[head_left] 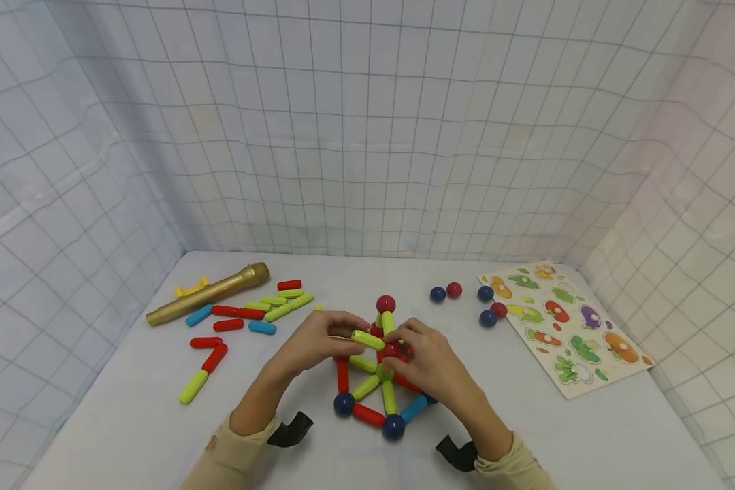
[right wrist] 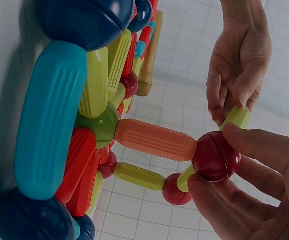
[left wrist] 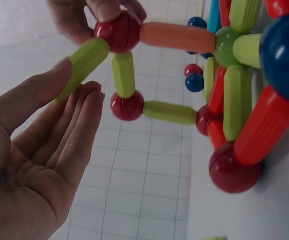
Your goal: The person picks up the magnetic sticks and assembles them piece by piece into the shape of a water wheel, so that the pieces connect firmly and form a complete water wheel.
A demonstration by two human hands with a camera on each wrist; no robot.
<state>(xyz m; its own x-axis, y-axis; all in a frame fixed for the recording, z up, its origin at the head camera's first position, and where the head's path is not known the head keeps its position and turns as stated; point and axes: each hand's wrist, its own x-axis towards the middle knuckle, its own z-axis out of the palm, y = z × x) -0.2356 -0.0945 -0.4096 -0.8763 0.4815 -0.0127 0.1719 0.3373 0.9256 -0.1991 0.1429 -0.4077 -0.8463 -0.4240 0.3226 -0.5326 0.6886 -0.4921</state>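
A magnetic stick-and-ball frame stands on the table, a flat wheel of rods round a green ball [right wrist: 100, 125]. From that ball an orange-red rod [right wrist: 157, 140] rises to a red ball [right wrist: 217, 156], which my right hand [head_left: 427, 359] pinches. Between thumb and fingers my left hand [head_left: 324, 338] holds a yellow-green rod [head_left: 367, 339], one end at the same red ball. Another yellow-green rod [left wrist: 123, 75] links it to a second red ball [head_left: 386, 303], raised on an upright yellow-green rod [left wrist: 170, 113]. Blue balls [head_left: 393, 427] sit at the wheel's near corners.
Loose red, blue and yellow-green rods [head_left: 228, 324] lie on the left, beside a gold microphone-shaped toy [head_left: 211, 294]. Several blue and red balls [head_left: 437, 294] are at the back right. A board with vegetable pictures [head_left: 566, 330] lies on the right. Grid-patterned curtains surround the table.
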